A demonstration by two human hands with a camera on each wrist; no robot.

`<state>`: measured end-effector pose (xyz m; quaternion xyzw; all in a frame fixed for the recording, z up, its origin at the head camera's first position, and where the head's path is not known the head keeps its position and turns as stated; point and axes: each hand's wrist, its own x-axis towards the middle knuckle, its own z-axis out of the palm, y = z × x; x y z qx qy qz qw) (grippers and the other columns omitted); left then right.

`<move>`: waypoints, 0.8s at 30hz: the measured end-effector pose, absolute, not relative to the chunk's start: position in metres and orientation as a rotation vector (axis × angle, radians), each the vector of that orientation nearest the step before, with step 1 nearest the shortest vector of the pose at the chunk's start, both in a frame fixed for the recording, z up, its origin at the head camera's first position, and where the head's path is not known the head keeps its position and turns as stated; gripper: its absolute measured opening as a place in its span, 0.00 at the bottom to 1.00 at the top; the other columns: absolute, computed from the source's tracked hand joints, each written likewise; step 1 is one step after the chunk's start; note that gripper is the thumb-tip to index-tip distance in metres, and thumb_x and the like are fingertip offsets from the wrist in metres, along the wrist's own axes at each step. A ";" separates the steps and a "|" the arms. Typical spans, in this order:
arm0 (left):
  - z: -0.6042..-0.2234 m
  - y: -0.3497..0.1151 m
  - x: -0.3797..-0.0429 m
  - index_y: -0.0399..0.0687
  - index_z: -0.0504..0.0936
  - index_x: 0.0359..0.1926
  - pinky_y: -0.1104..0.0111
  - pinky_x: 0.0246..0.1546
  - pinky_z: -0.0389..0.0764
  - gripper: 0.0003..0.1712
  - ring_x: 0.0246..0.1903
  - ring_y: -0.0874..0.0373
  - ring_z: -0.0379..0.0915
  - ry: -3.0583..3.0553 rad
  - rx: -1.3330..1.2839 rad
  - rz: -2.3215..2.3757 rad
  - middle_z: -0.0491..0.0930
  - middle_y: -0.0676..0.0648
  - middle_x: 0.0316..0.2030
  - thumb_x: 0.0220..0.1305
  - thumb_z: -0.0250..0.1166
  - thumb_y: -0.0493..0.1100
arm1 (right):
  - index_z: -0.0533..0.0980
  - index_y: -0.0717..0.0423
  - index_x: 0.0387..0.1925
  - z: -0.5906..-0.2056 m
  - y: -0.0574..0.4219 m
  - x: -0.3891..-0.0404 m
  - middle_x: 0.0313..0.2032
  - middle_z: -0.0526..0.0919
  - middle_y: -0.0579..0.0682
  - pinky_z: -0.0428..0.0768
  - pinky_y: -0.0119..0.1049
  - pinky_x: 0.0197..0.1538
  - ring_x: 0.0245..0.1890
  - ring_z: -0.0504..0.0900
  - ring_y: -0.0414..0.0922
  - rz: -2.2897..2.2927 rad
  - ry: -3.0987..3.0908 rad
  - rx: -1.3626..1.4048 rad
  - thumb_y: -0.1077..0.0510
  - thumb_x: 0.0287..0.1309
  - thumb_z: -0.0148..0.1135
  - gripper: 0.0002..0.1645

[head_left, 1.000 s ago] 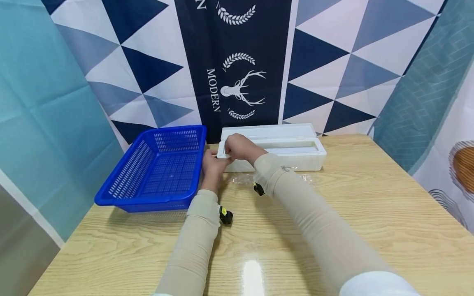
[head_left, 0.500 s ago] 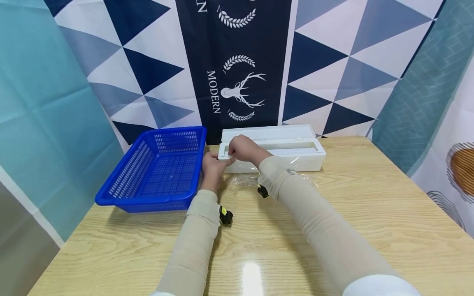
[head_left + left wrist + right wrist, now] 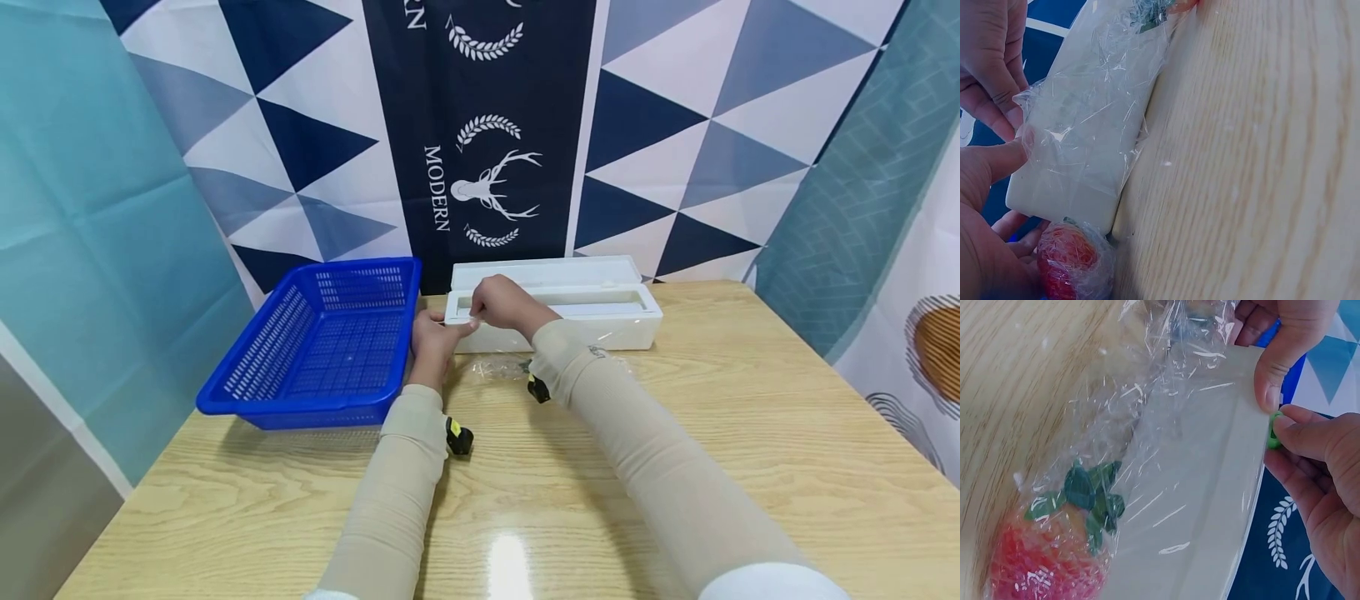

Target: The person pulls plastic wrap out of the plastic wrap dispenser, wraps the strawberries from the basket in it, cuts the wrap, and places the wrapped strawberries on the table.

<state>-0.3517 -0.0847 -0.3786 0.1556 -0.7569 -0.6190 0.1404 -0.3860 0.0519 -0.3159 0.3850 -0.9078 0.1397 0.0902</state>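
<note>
A long white plastic-wrap dispenser box (image 3: 600, 335) stands on the table with its lid (image 3: 547, 271) raised behind it. My left hand (image 3: 431, 337) holds its left end, thumb on the front upper edge. Beside that thumb my right hand (image 3: 504, 302) pinches a small green slider (image 3: 1275, 430) at the box's edge. Clear film (image 3: 1085, 106) drapes, crumpled, over the front face. Two red fruit-like things in film lie in front: one (image 3: 1075, 262) beside my left hand, one with green leaves (image 3: 1054, 544) farther right. Both are hidden by my arms in the head view.
A blue perforated basket (image 3: 330, 412) stands left of the box, close to my left hand. More loose clear film (image 3: 498, 367) lies on the wooden table (image 3: 675, 467) in front of the box. A patterned cloth (image 3: 510, 83) hangs behind.
My right hand has slid a little to the right along the box's front edge, away from the left end. My left hand keeps its hold on the box.
</note>
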 end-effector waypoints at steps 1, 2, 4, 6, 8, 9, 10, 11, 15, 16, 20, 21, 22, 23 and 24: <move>-0.379 -0.084 -0.351 0.35 0.74 0.46 0.61 0.49 0.74 0.34 0.43 0.49 0.72 -2.181 0.449 -1.796 0.78 0.41 0.43 0.38 0.83 0.39 | 0.87 0.61 0.29 -0.316 0.054 -0.385 0.31 0.87 0.52 0.81 0.40 0.46 0.35 0.84 0.48 0.415 -2.701 1.138 0.71 0.54 0.64 0.07; -0.378 -0.084 -0.351 0.35 0.74 0.46 0.61 0.50 0.74 0.34 0.43 0.49 0.72 -2.178 0.446 -1.799 0.78 0.41 0.43 0.38 0.83 0.39 | 0.87 0.61 0.28 -0.315 0.057 -0.385 0.31 0.87 0.52 0.81 0.40 0.46 0.36 0.84 0.48 0.413 -2.701 1.130 0.71 0.54 0.64 0.07; -0.378 -0.084 -0.350 0.35 0.74 0.46 0.60 0.49 0.74 0.34 0.43 0.49 0.72 -2.171 0.445 -1.799 0.78 0.40 0.43 0.39 0.83 0.39 | 0.87 0.61 0.28 -0.315 0.061 -0.384 0.31 0.87 0.52 0.81 0.40 0.46 0.36 0.85 0.49 0.403 -2.704 1.109 0.72 0.53 0.63 0.08; -0.377 -0.084 -0.349 0.35 0.74 0.46 0.60 0.49 0.75 0.33 0.43 0.49 0.72 -2.163 0.444 -1.812 0.77 0.40 0.43 0.39 0.82 0.39 | 0.87 0.61 0.28 -0.315 0.066 -0.383 0.31 0.87 0.52 0.81 0.40 0.46 0.37 0.85 0.49 0.386 -2.706 1.094 0.72 0.52 0.63 0.08; -0.377 -0.083 -0.347 0.35 0.74 0.47 0.60 0.49 0.75 0.34 0.43 0.49 0.71 -2.161 0.443 -1.820 0.76 0.40 0.44 0.40 0.82 0.39 | 0.87 0.61 0.29 -0.314 0.069 -0.383 0.31 0.87 0.52 0.81 0.40 0.46 0.37 0.85 0.49 0.375 -2.711 1.086 0.72 0.52 0.64 0.08; -0.377 -0.083 -0.347 0.35 0.74 0.47 0.60 0.48 0.75 0.34 0.42 0.49 0.71 -2.162 0.444 -1.827 0.76 0.40 0.44 0.40 0.82 0.39 | 0.87 0.61 0.29 -0.315 0.070 -0.382 0.32 0.87 0.52 0.81 0.40 0.46 0.37 0.85 0.49 0.369 -2.716 1.085 0.71 0.53 0.64 0.08; -0.377 -0.084 -0.346 0.36 0.74 0.47 0.60 0.47 0.75 0.34 0.42 0.49 0.71 -2.165 0.445 -1.833 0.76 0.40 0.44 0.41 0.82 0.39 | 0.87 0.61 0.29 -0.315 0.071 -0.382 0.32 0.87 0.52 0.81 0.40 0.46 0.37 0.85 0.49 0.365 -2.714 1.089 0.71 0.53 0.64 0.08; -0.377 -0.084 -0.346 0.36 0.74 0.47 0.60 0.46 0.75 0.34 0.42 0.50 0.71 -2.166 0.444 -1.838 0.76 0.40 0.45 0.41 0.82 0.39 | 0.87 0.61 0.29 -0.315 0.071 -0.382 0.32 0.87 0.52 0.81 0.40 0.47 0.37 0.85 0.49 0.361 -2.711 1.096 0.71 0.53 0.64 0.08; -0.377 -0.085 -0.345 0.36 0.74 0.48 0.62 0.42 0.76 0.34 0.40 0.50 0.70 -2.170 0.443 -1.845 0.76 0.41 0.45 0.41 0.82 0.39 | 0.87 0.61 0.29 -0.315 0.071 -0.381 0.32 0.87 0.53 0.81 0.41 0.47 0.37 0.85 0.49 0.341 -2.698 1.107 0.71 0.53 0.65 0.07; -0.377 -0.085 -0.345 0.36 0.74 0.48 0.62 0.41 0.76 0.34 0.40 0.50 0.70 -2.172 0.447 -1.844 0.76 0.41 0.45 0.41 0.82 0.40 | 0.87 0.61 0.28 -0.315 0.071 -0.381 0.32 0.87 0.53 0.81 0.41 0.47 0.37 0.85 0.49 0.337 -2.696 1.109 0.71 0.53 0.65 0.07; -0.376 -0.085 -0.345 0.36 0.74 0.47 0.64 0.39 0.76 0.33 0.40 0.51 0.70 -2.173 0.444 -1.843 0.76 0.41 0.44 0.41 0.82 0.40 | 0.86 0.61 0.28 -0.314 0.071 -0.379 0.32 0.87 0.53 0.81 0.41 0.48 0.38 0.84 0.49 0.306 -2.697 1.112 0.71 0.54 0.65 0.07; -0.376 -0.085 -0.346 0.36 0.74 0.47 0.65 0.37 0.75 0.33 0.39 0.51 0.70 -2.176 0.447 -1.841 0.77 0.41 0.44 0.41 0.82 0.40 | 0.86 0.61 0.28 -0.313 0.071 -0.378 0.32 0.87 0.53 0.81 0.42 0.48 0.38 0.84 0.50 0.302 -2.694 1.117 0.71 0.54 0.64 0.07; -0.377 -0.086 -0.346 0.36 0.74 0.47 0.66 0.35 0.75 0.33 0.38 0.52 0.71 -2.176 0.448 -1.840 0.77 0.41 0.43 0.41 0.82 0.40 | 0.86 0.62 0.28 -0.313 0.071 -0.378 0.32 0.87 0.53 0.81 0.42 0.48 0.38 0.84 0.50 0.303 -2.691 1.121 0.71 0.54 0.64 0.07; -0.377 -0.086 -0.347 0.36 0.74 0.47 0.66 0.32 0.75 0.33 0.36 0.52 0.71 -2.179 0.453 -1.839 0.77 0.41 0.42 0.41 0.82 0.40 | 0.86 0.62 0.28 -0.313 0.071 -0.377 0.32 0.87 0.54 0.81 0.42 0.48 0.38 0.84 0.50 0.303 -2.690 1.125 0.71 0.55 0.64 0.07; -0.377 -0.086 -0.347 0.36 0.75 0.47 0.67 0.29 0.74 0.33 0.35 0.53 0.70 -2.188 0.465 -1.834 0.77 0.42 0.41 0.41 0.82 0.41 | 0.86 0.62 0.28 -0.313 0.072 -0.377 0.32 0.87 0.54 0.80 0.42 0.48 0.38 0.84 0.50 0.305 -2.692 1.125 0.71 0.55 0.63 0.07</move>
